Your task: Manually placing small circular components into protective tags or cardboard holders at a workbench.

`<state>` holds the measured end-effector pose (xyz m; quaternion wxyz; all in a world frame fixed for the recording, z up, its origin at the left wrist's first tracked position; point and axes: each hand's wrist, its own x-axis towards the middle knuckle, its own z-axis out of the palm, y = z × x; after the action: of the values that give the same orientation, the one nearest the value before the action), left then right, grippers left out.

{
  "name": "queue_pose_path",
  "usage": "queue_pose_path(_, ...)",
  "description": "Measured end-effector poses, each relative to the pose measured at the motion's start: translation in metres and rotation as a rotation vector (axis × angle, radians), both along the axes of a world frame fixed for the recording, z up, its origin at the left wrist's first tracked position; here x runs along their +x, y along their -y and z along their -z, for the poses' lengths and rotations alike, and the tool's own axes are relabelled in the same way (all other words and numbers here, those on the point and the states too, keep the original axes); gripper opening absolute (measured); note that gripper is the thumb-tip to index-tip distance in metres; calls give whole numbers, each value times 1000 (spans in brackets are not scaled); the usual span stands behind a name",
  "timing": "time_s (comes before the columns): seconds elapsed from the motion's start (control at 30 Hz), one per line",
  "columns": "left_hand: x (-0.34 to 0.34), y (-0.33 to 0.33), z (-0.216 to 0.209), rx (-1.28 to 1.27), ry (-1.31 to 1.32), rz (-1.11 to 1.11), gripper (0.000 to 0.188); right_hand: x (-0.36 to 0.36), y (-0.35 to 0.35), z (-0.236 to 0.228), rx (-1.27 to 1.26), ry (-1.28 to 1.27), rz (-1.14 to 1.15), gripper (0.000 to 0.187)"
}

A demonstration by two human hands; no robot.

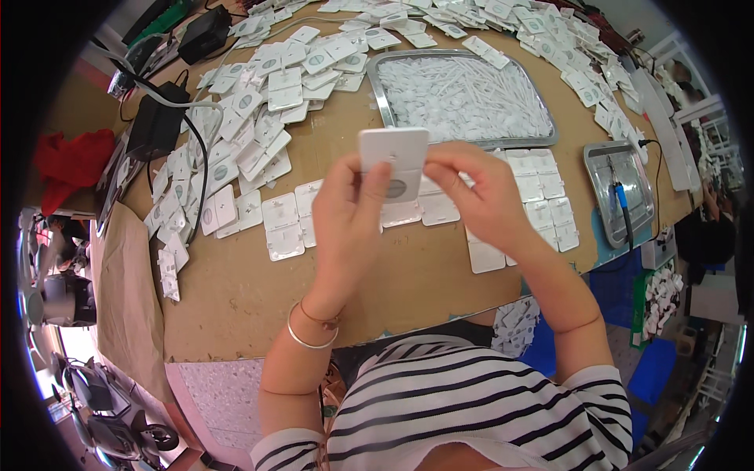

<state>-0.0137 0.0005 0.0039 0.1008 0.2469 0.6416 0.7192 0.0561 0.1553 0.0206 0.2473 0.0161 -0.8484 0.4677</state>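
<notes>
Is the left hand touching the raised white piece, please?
Touching. The head view shows the left hand gripping the white piece, its thumb lying over the near face.

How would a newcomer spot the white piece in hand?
Find the brown tabletop. Above its middle, the left hand grips a white rectangular piece with a grey oval. Unlike the similar white pieces on the tabletop, it alone is held up.

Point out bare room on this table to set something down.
Widest: brown tabletop between the row of flat white plastic pieces and the near edge. Narrower: between the heaped white pieces and large silver metal tray. The far side is crowded.
</notes>
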Motion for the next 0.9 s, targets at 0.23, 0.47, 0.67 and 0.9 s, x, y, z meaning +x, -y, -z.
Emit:
queue_pose_path(0.23, -17, 4, -9, 119, 117, -122, 27, -69, -100, 30, 375, 324, 382, 16)
queue_pose_path(0.47, -26, 8, -7, 185, 274, -88, 28, -92, -89, 25, 233, 635, 301, 19)
queue_pose_path(0.67, -27, 8, -2, 143, 387, 38, 28, -75, -96, 26, 169, 366, 305, 17)
queue_pose_path(0.9, -16, 11, -4, 308, 648, 212, 30, -19, -60, -4, 193, -50, 119, 20)
